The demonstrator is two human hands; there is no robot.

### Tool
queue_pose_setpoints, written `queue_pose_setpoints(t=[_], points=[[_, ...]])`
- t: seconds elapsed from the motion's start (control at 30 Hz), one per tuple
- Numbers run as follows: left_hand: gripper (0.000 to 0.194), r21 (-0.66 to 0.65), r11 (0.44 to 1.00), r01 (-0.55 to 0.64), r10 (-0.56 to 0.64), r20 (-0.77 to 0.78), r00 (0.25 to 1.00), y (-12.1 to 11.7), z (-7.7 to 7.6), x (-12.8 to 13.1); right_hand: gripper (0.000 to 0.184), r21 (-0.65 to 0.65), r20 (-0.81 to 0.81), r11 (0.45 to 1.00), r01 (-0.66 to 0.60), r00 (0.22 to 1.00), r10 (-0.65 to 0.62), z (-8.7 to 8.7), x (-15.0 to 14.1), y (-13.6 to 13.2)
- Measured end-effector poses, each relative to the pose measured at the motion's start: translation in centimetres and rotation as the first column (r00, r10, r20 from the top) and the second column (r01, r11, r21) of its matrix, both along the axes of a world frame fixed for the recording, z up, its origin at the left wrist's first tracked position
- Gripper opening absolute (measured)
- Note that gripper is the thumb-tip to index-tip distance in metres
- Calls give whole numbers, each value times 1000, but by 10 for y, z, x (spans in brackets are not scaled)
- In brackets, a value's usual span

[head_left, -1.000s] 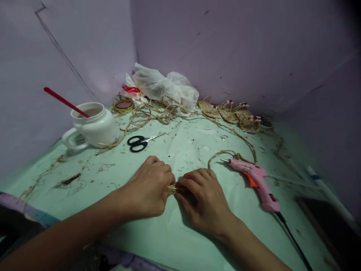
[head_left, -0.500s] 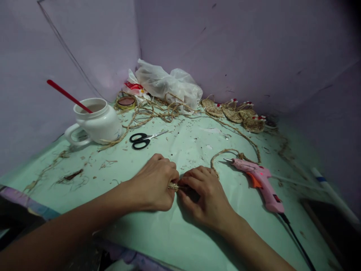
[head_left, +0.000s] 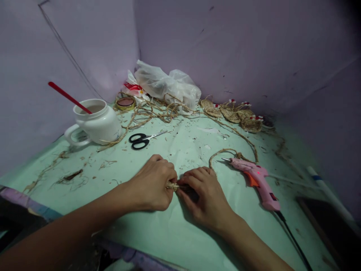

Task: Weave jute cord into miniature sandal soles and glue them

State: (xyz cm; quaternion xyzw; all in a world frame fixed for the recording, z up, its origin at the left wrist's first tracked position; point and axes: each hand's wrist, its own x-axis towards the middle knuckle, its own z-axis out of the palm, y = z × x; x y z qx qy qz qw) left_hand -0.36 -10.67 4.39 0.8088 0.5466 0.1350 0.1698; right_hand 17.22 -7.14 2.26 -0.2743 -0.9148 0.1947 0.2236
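Near the front middle of the table, my left hand (head_left: 156,184) is closed around a small piece of braided straw rope (head_left: 171,186), most of it hidden by the fingers. Facing it, my right hand (head_left: 204,195) pinches the same rope between thumb and fingers, the knuckles of both hands almost touching. From behind my right hand the rope (head_left: 222,151) runs up and loops back along the table. A pink hot glue gun (head_left: 259,180) with an orange trigger and a lit red light lies just to the right.
Black-handled scissors (head_left: 141,140) lie beyond my left hand. A white mug (head_left: 97,122) with a red stick stands at left. At the back are a rope tangle (head_left: 152,113), a plastic bag (head_left: 169,82) and several woven straw pieces (head_left: 231,113). A dark flat object (head_left: 324,222) lies at right.
The whole view has shifted slightly, moving things a little left. Both hands keep their hold on the rope, with hardly any visible movement.
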Motion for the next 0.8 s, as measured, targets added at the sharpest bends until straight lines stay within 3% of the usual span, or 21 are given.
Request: queue_pose_setpoints(t=[0.1,0.2,0.47,0.53,0.6,0.63,0.7,0.77,0.8], points=[[14,-22,999,-38,38,1,999,1,1,-1,32,14,-60,1000,-4,998,5,-3,9,1],[14,-50,998,-35,34,-21,999,2,3,-2,55,10,-110,997,78,991,-76,-4,19,6],[18,-73,996,-51,51,2,999,1,7,-3,65,102,-27,987,122,992,-120,13,42,20],[22,-96,994,-54,56,16,998,2,9,-4,70,60,-55,987,147,988,-143,15,44,19],[32,-125,991,-53,58,32,998,3,10,-5,74,-132,-146,978,158,973,-177,16,43,18],[39,-131,989,-64,70,43,997,3,10,-5,74,-288,-214,948,136,956,-203,17,41,18],[45,-101,988,-118,126,79,989,4,8,-6,68,-607,-353,795,7,893,-278,19,39,18],[37,-30,979,-201,204,157,966,5,5,-8,59,-781,-436,608,-146,824,-362,22,37,19],[31,9,969,-248,241,213,947,6,5,-8,55,-815,-459,544,-199,795,-396,23,37,19]])
